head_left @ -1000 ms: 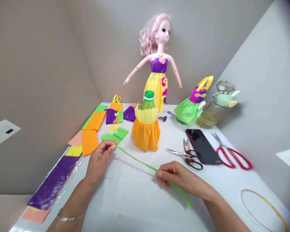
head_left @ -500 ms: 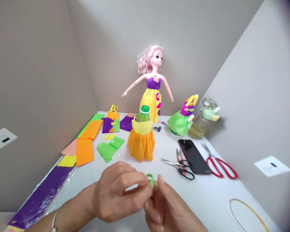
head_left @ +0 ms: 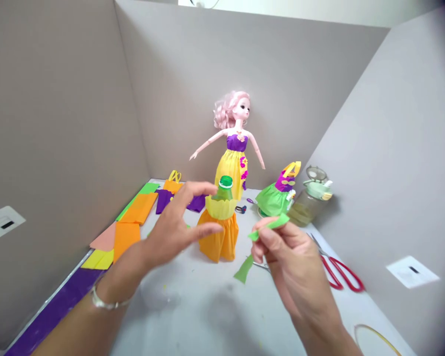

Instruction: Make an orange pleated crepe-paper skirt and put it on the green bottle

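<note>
A green plastic bottle (head_left: 226, 185) stands upright mid-table, dressed in a yellow ruffled top (head_left: 221, 208) and a gathered orange skirt (head_left: 220, 237). Beside it on the left, my left hand (head_left: 180, 222) is open, thumb and fingers spread apart around the bottle's near left side; whether they touch it I cannot tell. Over the table to the right, my right hand (head_left: 287, 252) pinches a strip of green paper (head_left: 274, 226) between thumb and fingers. One end of the strip sticks up to the right, and a longer end hangs below the hand.
A pink-haired doll (head_left: 237, 148) stands behind the bottle. To the right are a green-skirted figure (head_left: 276, 198), a lidded jar (head_left: 307, 202) and red-handled scissors (head_left: 343, 274). Orange sheets (head_left: 128, 237) and a purple sheet (head_left: 55, 309) lie along the left edge. A thin hoop (head_left: 378, 336) lies front right.
My hands have moved apart and upward. The left has let go of the green strip and spread beside the bottle; the right has carried the strip rightward. The view has tilted up.
</note>
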Tool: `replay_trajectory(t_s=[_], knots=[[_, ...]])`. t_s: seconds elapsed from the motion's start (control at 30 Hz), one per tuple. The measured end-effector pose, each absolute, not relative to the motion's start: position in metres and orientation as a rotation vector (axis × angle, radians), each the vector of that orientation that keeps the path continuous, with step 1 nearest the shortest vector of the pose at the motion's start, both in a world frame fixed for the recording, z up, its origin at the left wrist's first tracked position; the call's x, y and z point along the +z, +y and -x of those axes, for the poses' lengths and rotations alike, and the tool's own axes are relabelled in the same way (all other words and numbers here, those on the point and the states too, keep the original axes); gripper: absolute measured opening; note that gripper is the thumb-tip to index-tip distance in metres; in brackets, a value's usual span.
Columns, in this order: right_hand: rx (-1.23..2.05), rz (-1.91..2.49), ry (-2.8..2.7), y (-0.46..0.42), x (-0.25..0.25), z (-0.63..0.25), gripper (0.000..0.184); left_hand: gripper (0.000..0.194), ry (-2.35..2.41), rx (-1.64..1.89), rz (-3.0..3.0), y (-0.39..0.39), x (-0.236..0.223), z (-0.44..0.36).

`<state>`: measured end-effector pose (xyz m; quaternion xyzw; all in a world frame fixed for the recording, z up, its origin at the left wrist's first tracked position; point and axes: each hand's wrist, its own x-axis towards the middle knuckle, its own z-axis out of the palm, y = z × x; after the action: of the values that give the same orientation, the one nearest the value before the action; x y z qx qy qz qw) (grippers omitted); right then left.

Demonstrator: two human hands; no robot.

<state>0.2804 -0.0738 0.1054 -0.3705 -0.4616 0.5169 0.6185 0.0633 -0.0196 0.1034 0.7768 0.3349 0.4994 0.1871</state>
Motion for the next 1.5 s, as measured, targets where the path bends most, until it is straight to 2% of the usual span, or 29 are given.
replay_trajectory(t_s=[0.1, 0.2, 0.33, 0.5, 0.73, 0.87, 1.17, 1.5], knots=[[0.922, 0.867, -1.209, -0.053, 0.117, -0.284, 0.017, 0.068, 0.795, 0.951, -1.961, 0.021, 0.114, -0.047], [0.745, 0.902, -1.305, -0.038, 0.121, -0.276, 0.017, 0.070, 0.704, 0.835, -1.924, 0.046, 0.113, -0.039], [0.630, 0.941, -1.449, -0.024, 0.117, -0.261, 0.017, 0.061, 0.709, 0.865, -1.908, 0.056, 0.107, -0.043], [0.460, 0.941, -1.548, -0.008, 0.113, -0.266, 0.012, 0.035, 0.702, 0.893, -1.939, 0.055, 0.107, -0.053], [0.523, 0.937, -1.646, 0.003, 0.112, -0.281, 0.007, 0.019, 0.804, 0.989, -2.075, 0.042, 0.114, -0.067], [0.502, 0.967, -1.693, 0.003, 0.113, -0.282, 0.008, 0.017, 0.873, 1.099, -2.241, 0.034, 0.115, -0.077], [0.442, 0.972, -1.779, 0.004, 0.115, -0.287, 0.006, 0.006, 0.978, 1.109, -2.403, 0.031, 0.111, -0.087], [0.483, 0.895, -1.756, 0.000, 0.119, -0.292, 0.009, 0.008, 0.997, 1.096, -2.424, 0.030, 0.111, -0.088]])
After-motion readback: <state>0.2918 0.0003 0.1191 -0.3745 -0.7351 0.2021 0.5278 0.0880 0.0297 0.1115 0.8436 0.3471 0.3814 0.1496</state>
